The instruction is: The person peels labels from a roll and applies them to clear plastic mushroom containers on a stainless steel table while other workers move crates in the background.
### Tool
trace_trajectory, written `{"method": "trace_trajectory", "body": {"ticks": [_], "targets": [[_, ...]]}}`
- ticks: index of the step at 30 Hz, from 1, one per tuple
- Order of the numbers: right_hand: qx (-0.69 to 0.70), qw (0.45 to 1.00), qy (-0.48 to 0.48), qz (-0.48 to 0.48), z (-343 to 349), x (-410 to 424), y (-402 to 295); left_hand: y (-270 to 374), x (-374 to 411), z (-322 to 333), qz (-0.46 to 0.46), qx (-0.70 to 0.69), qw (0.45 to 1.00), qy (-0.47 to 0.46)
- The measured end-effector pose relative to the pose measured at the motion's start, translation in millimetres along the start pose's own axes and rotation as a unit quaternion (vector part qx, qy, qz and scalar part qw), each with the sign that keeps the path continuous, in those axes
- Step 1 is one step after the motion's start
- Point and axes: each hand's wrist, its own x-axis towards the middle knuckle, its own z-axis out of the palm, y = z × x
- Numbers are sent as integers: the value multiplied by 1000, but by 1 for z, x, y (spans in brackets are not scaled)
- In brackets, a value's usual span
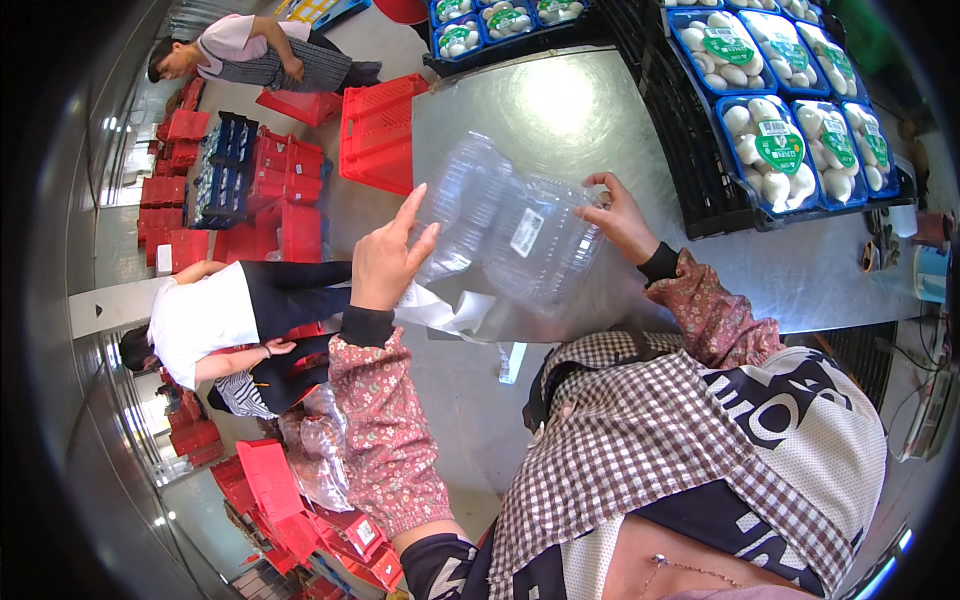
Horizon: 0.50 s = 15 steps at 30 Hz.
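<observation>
A stack of clear plastic clamshell containers (551, 259), bearing a white label, lies in front of me over the steel table (540, 105). The thumb and fingers of my right hand (619, 217) grip its right edge. My left hand (394, 259) is raised at the left side of the nested clear plastic lids (469, 195), fingers and thumb apart; whether it touches them I cannot tell. Below, a white paper strip (457, 311) curls near the table's edge.
Black crates (720, 225) with blue trays of wrapped white mushrooms (765, 150) stand at the right and top. A red plastic crate (379, 127) adjoins the table's left side. Two people, one in a white shirt (214, 322), are at the left among stacked red crates (289, 176).
</observation>
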Motion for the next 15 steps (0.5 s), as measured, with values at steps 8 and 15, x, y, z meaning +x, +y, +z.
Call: {"method": "trace_trajectory", "body": {"ticks": [8, 15], "targets": [[-267, 962, 39, -38, -5, 4, -5, 24, -1, 15, 36, 29, 998, -36], [-339, 876, -30, -342, -1, 15, -36, 52, -23, 81, 43, -70, 988, -130]]}}
